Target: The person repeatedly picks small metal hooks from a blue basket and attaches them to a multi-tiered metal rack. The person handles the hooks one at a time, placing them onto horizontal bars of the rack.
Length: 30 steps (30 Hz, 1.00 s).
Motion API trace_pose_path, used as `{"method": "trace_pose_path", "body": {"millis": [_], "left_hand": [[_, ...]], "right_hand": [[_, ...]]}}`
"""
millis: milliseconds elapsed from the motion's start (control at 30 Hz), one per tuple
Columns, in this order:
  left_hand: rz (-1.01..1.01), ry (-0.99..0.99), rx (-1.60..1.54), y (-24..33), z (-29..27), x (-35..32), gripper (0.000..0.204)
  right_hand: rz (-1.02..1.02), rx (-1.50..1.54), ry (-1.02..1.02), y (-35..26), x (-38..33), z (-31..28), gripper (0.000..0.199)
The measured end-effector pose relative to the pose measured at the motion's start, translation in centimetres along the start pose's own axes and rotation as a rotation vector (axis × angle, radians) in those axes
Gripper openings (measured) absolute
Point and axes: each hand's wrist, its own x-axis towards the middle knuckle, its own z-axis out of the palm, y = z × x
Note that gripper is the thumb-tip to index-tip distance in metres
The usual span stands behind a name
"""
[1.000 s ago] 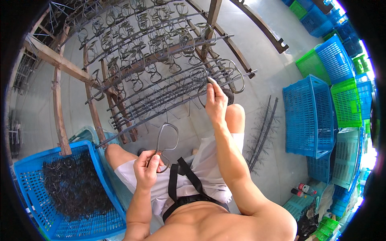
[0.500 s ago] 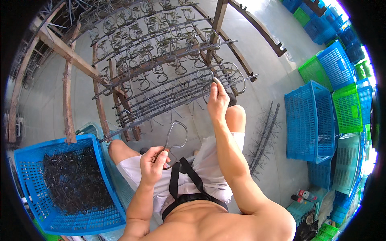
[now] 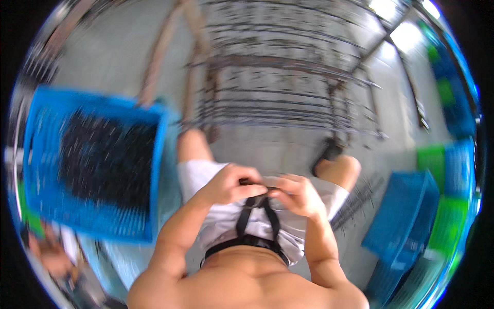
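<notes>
Head view: left hand (image 3: 229, 184), right hand (image 3: 297, 194) touching, crate (image 3: 41, 170) left.

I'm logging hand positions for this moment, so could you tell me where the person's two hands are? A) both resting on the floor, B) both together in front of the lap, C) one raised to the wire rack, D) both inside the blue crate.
B: the left hand and right hand meet fingertip to fingertip above the white shorts, pinching a small dark item too blurred to identify.
</notes>
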Motion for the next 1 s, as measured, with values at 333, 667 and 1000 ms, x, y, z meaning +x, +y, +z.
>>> {"method": "trace_pose_path", "body": {"millis": [333,667,1000], "left_hand": [[-0.780,1.210,0.934,-20.2,-21.7,-13.3,0.047],[-1.172,0.983,0.490,-31.9,-29.3,-11.8,0.088],[-0.882,0.806,0.272,-28.7,-29.3,-14.6,0.065]], "right_hand": [[0.350,0.249,1.375,7.0,1.7,-1.9,0.025],[0.405,0.359,1.516,9.2,3.2,-4.4,0.022],[0.293,0.685,1.438,10.5,5.5,-2.4,0.024]]}}
